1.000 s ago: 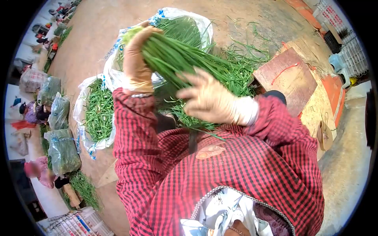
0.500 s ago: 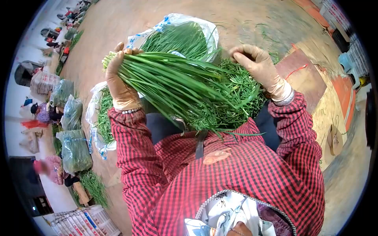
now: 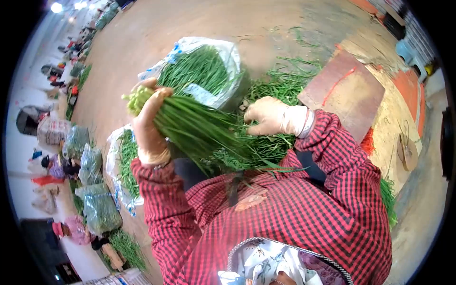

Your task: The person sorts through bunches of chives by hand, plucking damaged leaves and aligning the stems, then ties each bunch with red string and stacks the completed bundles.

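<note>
My left hand (image 3: pixel 151 121), in a pale glove, is wrapped round the stem end of a bunch of garlic chives (image 3: pixel 192 124). The cut pale ends stick out to the left, and the long green leaves hang down to the right, blurred. My right hand (image 3: pixel 268 116), gloved too, is beside the leaf tips with its fingers curled in towards the thumb; whatever they hold cannot be made out. Beneath and behind it spreads a heap of loose green leaves (image 3: pixel 278 92), over my lap and onward. Past the bunch stands a white plastic bag (image 3: pixel 230 59) of chives.
Another bag of greens (image 3: pixel 127 159) lies left of my left arm. To the right is a reddish board (image 3: pixel 349 92) with a red cord (image 3: pixel 338 86) on it. Filled clear bags (image 3: pixel 100 209) and other people (image 3: pixel 71 229) line the left wall.
My right hand has come down and left, from above the leaf tips to beside them. The bunch's leaves have swung lower, and the whole view has shifted slightly.
</note>
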A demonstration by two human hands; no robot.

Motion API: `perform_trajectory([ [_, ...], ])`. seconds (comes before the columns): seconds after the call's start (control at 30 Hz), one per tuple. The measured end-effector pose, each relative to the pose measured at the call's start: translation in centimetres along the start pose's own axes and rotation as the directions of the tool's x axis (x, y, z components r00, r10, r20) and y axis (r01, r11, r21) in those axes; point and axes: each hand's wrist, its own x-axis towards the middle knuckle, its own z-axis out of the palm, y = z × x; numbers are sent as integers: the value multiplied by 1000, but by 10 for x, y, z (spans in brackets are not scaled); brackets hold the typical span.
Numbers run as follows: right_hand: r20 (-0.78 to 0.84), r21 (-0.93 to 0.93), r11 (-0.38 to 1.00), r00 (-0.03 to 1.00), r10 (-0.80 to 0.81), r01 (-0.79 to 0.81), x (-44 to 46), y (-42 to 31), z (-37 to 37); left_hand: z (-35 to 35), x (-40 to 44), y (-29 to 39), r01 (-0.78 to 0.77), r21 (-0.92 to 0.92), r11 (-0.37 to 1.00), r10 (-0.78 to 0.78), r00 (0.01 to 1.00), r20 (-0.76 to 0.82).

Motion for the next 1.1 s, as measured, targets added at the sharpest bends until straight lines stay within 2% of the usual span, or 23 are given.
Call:
perform_trajectory([
  [0.03,-345,201,975,939,-21,95,-4,16,15,6,-1,-1,-59,100,993,58,998,14],
  [0.07,-477,527,830,872,111,183,-11,13,4,12,-1,-2,-123,195,973,119,992,32],
  [0.1,-513,605,768,841,174,210,-23,0,-17,25,-2,-3,-147,287,947,139,989,46],
  [0.13,-501,748,562,856,129,353,-27,-24,-33,33,-4,-1,-145,274,951,133,989,62],
  [0.17,-634,538,738,773,36,407,-18,-30,-30,48,-6,-4,-220,314,924,187,974,130],
  [0.2,-836,415,547,542,-87,727,11,-39,-11,63,-7,-6,-297,346,890,239,950,200],
  [0.27,-946,183,682,315,-73,708,6,-60,-36,88,-8,-5,-309,246,919,237,929,283],
  [0.33,-946,156,744,315,-77,649,1,-40,-53,108,-3,2,-279,-131,951,308,881,360],
  [0.37,-982,89,802,186,-28,591,-4,-37,-52,119,1,1,-331,-212,919,391,826,406],
  [0.4,-980,98,803,196,-24,588,-12,-32,-59,130,6,0,-376,-294,879,473,765,436],
  [0.47,-981,46,883,189,-49,467,-38,-14,-81,146,10,-4,-275,-431,859,463,777,427],
  [0.53,-971,17,951,232,-57,308,-73,11,-99,161,12,-17,-355,-299,886,455,793,406],
  [0.57,-754,587,656,616,228,475,-109,-2,-140,165,21,-24,-229,-343,911,385,771,507],
  [0.63,-832,183,980,543,113,76,-132,58,-125,166,39,-50,-18,-297,955,219,718,661],
  [0.67,-824,57,991,554,117,-124,-143,84,-119,175,35,-58,-30,-63,998,59,841,538],
  [0.77,-691,28,814,578,435,-580,-160,167,-81,119,48,-105,245,254,936,-332,855,399],
  [0.83,-559,81,638,495,665,-766,-158,198,-41,69,47,-132,307,316,898,-393,883,258],
  [0.87,-559,146,663,492,668,-735,-158,226,-11,44,43,-137,311,380,871,-396,903,168],
  [0.93,-421,150,561,461,781,-814,-151,246,31,-21,39,-148,361,397,844,-404,915,27],
  [0.97,-612,234,740,496,616,-630,-155,282,79,-53,35,-152,345,430,834,-365,930,-39],
  [1.03,-374,246,564,460,806,-788,-150,288,102,-121,29,-157,359,452,817,-312,933,-178],
  [1.07,-484,238,564,407,775,-791,-156,287,111,-147,22,-150,386,436,813,-301,919,-253],
  [1.1,-468,216,571,429,773,-792,-159,288,108,-163,17,-141,450,413,792,-313,880,-358],
])
